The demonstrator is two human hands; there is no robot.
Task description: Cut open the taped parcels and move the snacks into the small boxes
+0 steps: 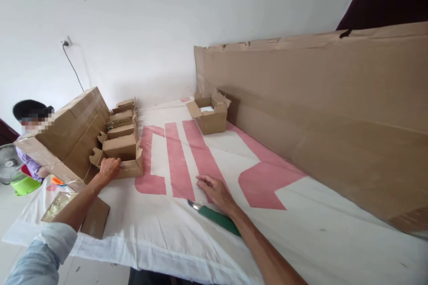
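Observation:
My left hand [110,168] is closed over the near left wall of an open cardboard box [131,169], the nearest in a row of small boxes. Its fingertips are hidden inside the box. Over the white and pink cloth, my right hand [216,191] is open and holds nothing, its fingers loosely extended to the left. Just below that hand lies a utility knife [219,220] with a green handle, partly covered by my right wrist. Farther back stands another open cardboard box [214,122] with something white inside.
Stacked sealed cartons [78,129] rise beside the row of boxes. A box with clear wrapping [96,219] sits near the front left edge of the cloth-covered table [150,227]. A tall cardboard sheet [317,111] lines the right side. Behind the cartons is another person [31,160].

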